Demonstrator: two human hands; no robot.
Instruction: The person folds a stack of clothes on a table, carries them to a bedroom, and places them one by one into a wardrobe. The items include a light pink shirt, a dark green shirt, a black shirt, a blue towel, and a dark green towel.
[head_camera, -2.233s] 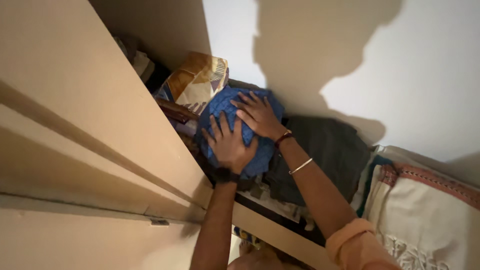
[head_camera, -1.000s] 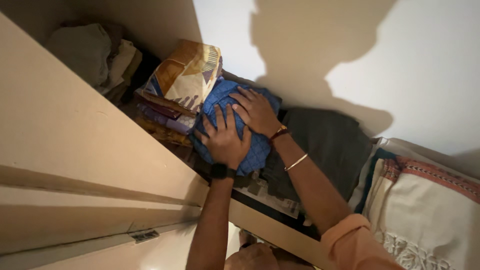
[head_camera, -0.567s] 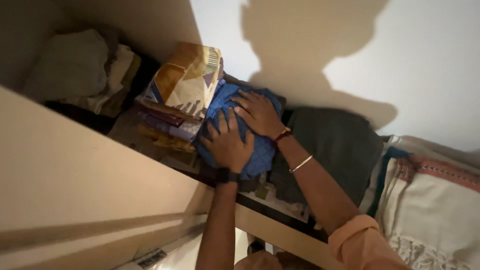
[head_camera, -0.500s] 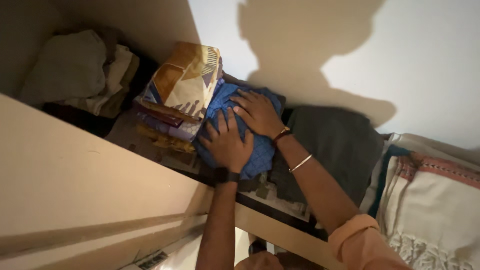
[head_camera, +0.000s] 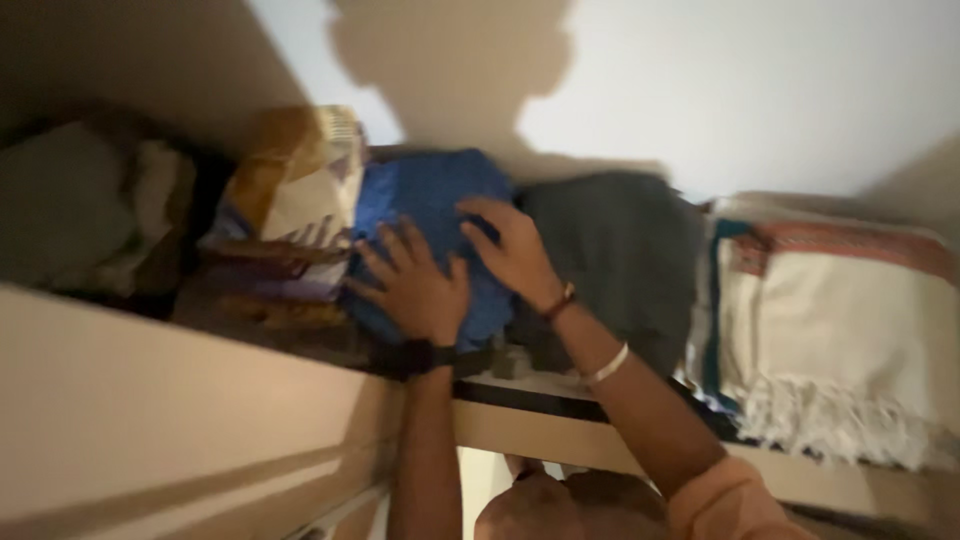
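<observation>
On a high wardrobe shelf (head_camera: 560, 425), a folded blue quilted cloth (head_camera: 425, 215) sits between a patterned stack (head_camera: 290, 195) and a dark grey pile (head_camera: 615, 250). The left hand (head_camera: 415, 290) and right hand (head_camera: 510, 250), 2 open palms, press flat on it without clenching. It looks soft and light, best gripped by its folded front edge.

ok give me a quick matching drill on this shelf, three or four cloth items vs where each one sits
Things:
1. blue bundle
2. dark grey fold
3. cream fringed cloth
4. orange patterned fold

Places:
a. far right of the shelf
b. under both hands
c. top of the stack left of the blue bundle
d. just right of the blue bundle

Pairs: 1-b, 2-d, 3-a, 4-c
</observation>
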